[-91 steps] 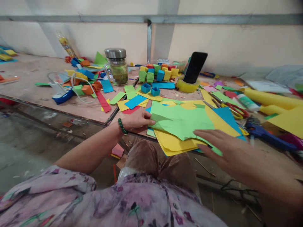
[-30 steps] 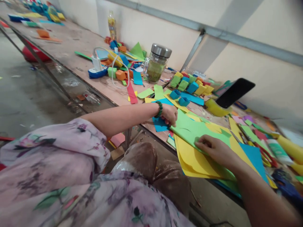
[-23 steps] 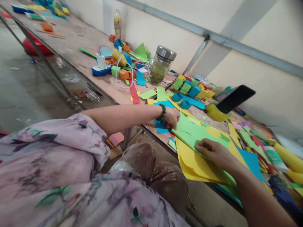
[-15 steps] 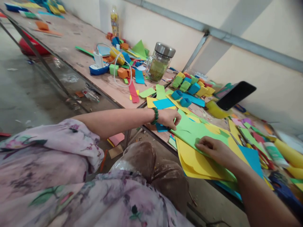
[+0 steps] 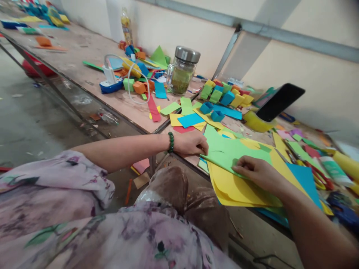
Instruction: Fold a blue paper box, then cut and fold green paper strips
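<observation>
A sheet of green paper (image 5: 224, 147) lies on top of several yellow sheets (image 5: 238, 190) at the table's near edge. My left hand (image 5: 192, 144), with a green bead bracelet at the wrist, is closed at the green sheet's left corner, fingers pinching its near edge. That near edge looks folded or rolled into a narrow strip. My right hand (image 5: 249, 168) grips the same edge farther right, thumb and fingers together. Its lower fingers are partly hidden. A blue sheet (image 5: 304, 179) shows under the pile on the right.
Beyond the sheets stand folded paper blocks (image 5: 217, 93), a phone (image 5: 280, 102) on a yellow holder, and a glass jar (image 5: 183, 71) with a metal lid. Scissors (image 5: 318, 177) and a glue bottle (image 5: 335, 170) lie to the right. A charger with a white cable (image 5: 109, 74) sits left.
My left hand has drawn slightly left and down to the green sheet's corner, uncovering a red paper piece behind it. My right hand stays on the near edge. The view has shifted a little.
</observation>
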Demonstrator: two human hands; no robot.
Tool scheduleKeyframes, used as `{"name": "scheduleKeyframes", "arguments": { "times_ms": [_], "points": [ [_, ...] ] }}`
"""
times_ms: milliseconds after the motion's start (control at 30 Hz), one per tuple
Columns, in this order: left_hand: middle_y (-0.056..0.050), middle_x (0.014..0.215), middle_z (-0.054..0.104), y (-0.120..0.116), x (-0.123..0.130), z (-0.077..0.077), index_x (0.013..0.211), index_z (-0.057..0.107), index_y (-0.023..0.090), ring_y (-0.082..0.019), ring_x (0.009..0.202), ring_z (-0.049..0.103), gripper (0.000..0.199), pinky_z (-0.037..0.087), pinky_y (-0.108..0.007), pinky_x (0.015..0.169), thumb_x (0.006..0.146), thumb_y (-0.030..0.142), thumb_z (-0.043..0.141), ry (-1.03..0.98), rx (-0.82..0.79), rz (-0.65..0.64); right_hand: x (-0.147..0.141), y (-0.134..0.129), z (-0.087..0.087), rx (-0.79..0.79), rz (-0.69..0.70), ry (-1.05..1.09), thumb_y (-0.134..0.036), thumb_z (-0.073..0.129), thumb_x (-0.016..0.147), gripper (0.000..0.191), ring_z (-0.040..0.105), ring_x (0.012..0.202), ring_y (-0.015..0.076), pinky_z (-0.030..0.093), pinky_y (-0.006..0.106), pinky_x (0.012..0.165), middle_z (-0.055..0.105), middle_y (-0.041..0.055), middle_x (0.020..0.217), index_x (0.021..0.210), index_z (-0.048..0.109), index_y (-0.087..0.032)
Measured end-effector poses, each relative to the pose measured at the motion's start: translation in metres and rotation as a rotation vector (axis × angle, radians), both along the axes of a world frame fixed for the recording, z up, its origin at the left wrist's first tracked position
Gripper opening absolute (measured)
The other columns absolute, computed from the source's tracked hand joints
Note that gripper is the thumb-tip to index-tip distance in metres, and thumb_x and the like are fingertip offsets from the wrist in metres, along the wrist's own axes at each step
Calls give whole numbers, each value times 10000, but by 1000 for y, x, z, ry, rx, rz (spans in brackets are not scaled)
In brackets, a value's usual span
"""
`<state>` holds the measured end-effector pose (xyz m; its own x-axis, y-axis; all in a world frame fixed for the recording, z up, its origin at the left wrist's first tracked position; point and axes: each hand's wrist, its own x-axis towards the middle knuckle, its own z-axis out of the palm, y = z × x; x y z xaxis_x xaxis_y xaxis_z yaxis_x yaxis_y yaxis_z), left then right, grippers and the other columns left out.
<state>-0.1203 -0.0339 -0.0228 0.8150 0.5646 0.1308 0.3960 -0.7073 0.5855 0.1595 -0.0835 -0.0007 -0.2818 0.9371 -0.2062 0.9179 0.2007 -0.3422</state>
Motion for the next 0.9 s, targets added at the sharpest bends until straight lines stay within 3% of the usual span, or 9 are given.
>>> {"name": "scheduleKeyframes", "arguments": {
  "times_ms": [233, 467, 900],
  "points": [
    [-68, 897, 702, -18, -10, 3, 989, 752, 175, -146, 802, 615, 362, 455, -227, 724, 749, 26, 526, -5, 157, -3, -1, -3, 0, -77, -29, -10, -561, 520, 796, 358, 514, 600, 169, 363, 279, 538, 576, 6, 624, 735, 580, -214],
    [-71, 974, 693, -39, -17, 7, 1055, 714, 220, -215, 932, 595, 307, 397, -362, 856, 841, 149, 505, 157, 423, 0, -1, -7, -1, -65, -36, -22, -560, 502, 817, 347, 546, 624, 179, 379, 277, 549, 608, 11, 659, 789, 595, -227],
    [-48, 1062, 702, -38, -25, 7, 1001, 726, 232, -183, 975, 604, 312, 374, -335, 869, 838, 103, 494, 122, 357, -20, -1, -4, 1, -112, 7, -49, -638, 464, 823, 451, 495, 566, 154, 337, 269, 515, 563, 3, 596, 686, 552, -218]
  ]
}}
